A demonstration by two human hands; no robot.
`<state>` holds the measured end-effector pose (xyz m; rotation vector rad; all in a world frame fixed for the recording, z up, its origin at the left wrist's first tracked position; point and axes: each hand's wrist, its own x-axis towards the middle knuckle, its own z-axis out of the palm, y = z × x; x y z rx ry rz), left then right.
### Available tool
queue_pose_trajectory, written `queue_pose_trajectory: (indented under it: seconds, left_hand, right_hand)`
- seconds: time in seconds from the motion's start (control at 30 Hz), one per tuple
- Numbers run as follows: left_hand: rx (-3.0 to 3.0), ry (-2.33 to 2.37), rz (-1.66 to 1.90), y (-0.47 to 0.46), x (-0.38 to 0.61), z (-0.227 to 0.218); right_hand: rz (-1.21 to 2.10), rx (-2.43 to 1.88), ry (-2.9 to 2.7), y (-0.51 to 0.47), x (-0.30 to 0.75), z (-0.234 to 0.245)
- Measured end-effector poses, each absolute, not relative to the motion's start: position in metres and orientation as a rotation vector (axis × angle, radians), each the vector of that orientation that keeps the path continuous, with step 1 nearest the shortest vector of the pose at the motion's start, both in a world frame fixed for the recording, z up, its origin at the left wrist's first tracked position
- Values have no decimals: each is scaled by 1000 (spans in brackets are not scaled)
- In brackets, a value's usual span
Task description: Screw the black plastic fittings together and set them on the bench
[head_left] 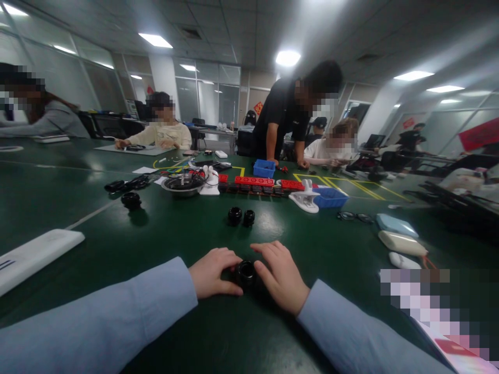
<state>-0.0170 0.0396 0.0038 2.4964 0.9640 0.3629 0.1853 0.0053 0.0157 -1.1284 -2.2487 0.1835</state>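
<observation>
A black, hollow, cylindrical part (246,274) stands on the green table between my hands, its round opening facing up. My left hand (216,272) curls round its left side, thumb at the front and fingers behind. On the other side, my right hand (283,275) has its thumb close to the part's right edge, with the fingers stretched out and apart; whether the thumb touches cannot be made out. Two similar black parts, a larger one (234,216) and a smaller one (249,217), stand side by side farther back. Another black part (131,201) sits to the left.
Across the middle lie red strips (255,181), a metal bowl (183,184), a white clip (306,197) and blue bins (330,198). A white box (39,254) lies left; glasses (354,217) and cases (401,243) lie right. Several people are around the table.
</observation>
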Motion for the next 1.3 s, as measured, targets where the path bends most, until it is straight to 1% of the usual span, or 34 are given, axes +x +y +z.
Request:
queue_pose_trajectory:
  seconds: [0.17, 0.7, 1.3]
  left_hand:
    - [2520, 972, 364, 38, -14, 6]
    - [2515, 964, 371, 38, -15, 3]
    - [2500, 968, 367, 37, -15, 5]
  right_hand:
    - [204, -995, -2384, -3, 180, 21]
    - [280, -983, -2411, -4, 178, 25]
    - [263, -977, -2418, -4, 178, 25]
